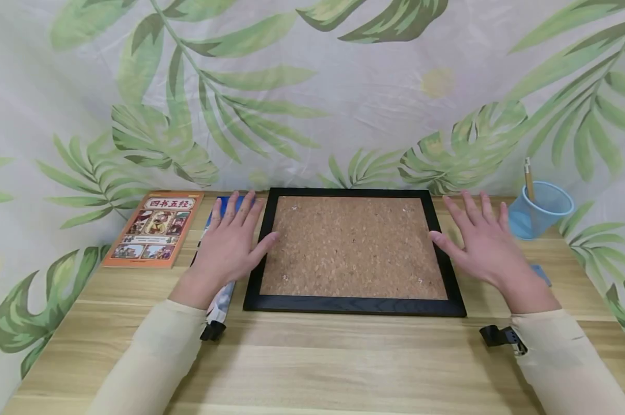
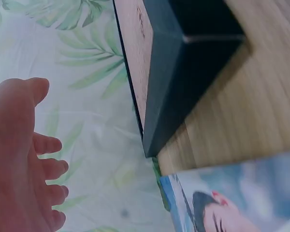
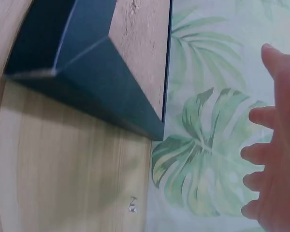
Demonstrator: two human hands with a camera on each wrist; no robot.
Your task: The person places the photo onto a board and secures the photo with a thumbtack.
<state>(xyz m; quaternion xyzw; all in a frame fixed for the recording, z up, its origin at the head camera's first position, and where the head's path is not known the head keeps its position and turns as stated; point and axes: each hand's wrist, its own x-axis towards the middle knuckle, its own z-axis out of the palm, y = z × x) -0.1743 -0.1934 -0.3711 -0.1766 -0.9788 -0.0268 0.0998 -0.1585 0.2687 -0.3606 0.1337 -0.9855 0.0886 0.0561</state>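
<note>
The cork board (image 1: pixel 354 248) lies flat on the bench (image 1: pixel 312 357), its black frame (image 1: pixel 354 304) squarely between the two hands; the left hand (image 1: pixel 228 245) hovers spread just off the frame's left edge, thumb tip at the frame, holding nothing. The right hand (image 1: pixel 478 242) is likewise spread and empty just off the frame's right edge. It looks stiff, light and broad, with a soft cork face that could dent, so the rigid left and right frame edges seem the best places to take hold.
</note>
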